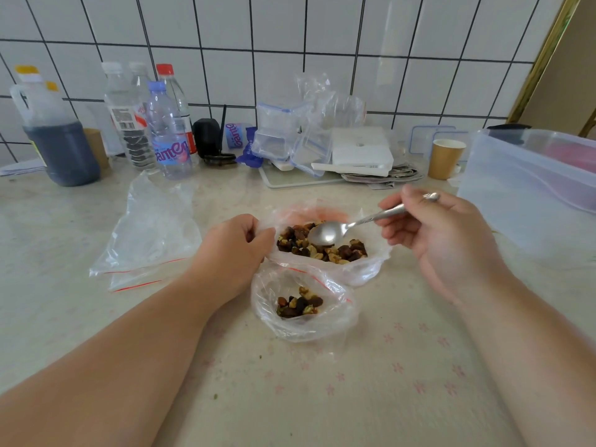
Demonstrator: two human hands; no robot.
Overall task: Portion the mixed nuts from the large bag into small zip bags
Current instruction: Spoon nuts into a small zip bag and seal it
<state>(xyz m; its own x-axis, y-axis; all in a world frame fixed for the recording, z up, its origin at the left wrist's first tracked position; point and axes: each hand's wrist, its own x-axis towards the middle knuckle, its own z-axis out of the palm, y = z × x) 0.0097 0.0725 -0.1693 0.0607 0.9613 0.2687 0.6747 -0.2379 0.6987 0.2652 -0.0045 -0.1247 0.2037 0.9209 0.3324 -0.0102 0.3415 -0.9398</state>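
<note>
Nuts (322,245) fill the large bag (358,269) at the middle of the worktop (387,382). My left hand (232,253) pinches that bag's left rim; my right hand (442,240) grips a spoon (338,230), its empty bowl over the nuts. Just in front of the large bag sits a small zip bag (303,304), open, with a few nuts inside. Left of it lie spare zip bags (151,233).

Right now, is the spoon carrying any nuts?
No: the spoon held by the right hand shows a bare, shiny bowl above the nuts in the large bag.
</note>
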